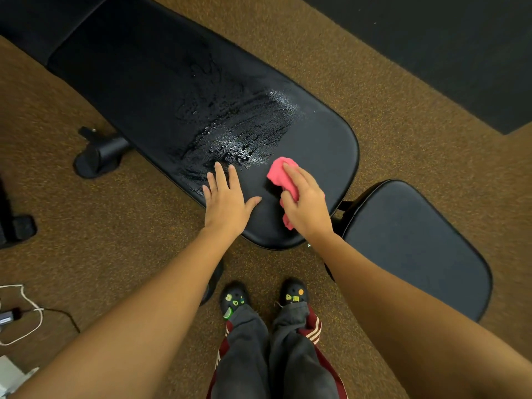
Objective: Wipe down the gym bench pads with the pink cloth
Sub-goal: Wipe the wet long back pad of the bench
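- Pink cloth (280,175) bunched, gripped by right hand (305,203); small contact patch may skip wet streaks (244,125).
- Left hand (227,203) flat, fingers straight, on long pad (129,67); may slip on wet.

The long bench pad (144,82) is black and smooth, vinyl or leather by the look of it, with a dull sheen. A wet patch (244,131) across its middle glistens in beaded streaks. The small pad (414,249) beside it has the same smooth black skin, dry. The pink cloth (280,175) is soft, fuzzy and crumpled. The floor (374,96) is brown, speckled, grainy and matt. The foot (100,156) beneath looks like black-painted metal tube with a satin finish. The clogs (234,302) are matt black rubbery plastic, the trousers (296,355) grey cloth.
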